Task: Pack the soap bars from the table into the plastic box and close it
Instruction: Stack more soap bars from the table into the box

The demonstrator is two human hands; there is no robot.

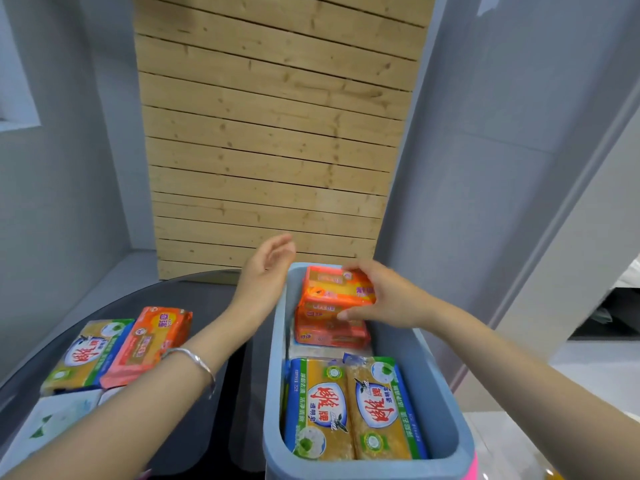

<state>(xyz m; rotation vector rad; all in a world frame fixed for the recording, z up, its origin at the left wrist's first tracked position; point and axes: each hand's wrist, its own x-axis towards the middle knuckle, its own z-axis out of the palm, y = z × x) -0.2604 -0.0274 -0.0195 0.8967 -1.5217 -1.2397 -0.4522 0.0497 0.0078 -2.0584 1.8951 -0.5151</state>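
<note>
A grey-blue plastic box [434,386] stands at the lower right with no lid on it. Inside, two yellow soap bars [349,408] lie side by side at the near end, and orange soap bars [329,332] are stacked at the far end. My right hand [384,296] grips the top orange soap bar [332,287] of that stack, thumb on its near side. My left hand [268,268] hovers open just left of the box's far corner, holding nothing. On the dark table [207,403] at the left lie a yellow soap bar [88,355] and an orange soap bar [147,342].
A white packet [52,420] lies on the table at the lower left, in front of the loose bars. A wooden slat panel [273,133] leans against the grey wall behind the table. Something pink [479,462] shows at the box's near right corner.
</note>
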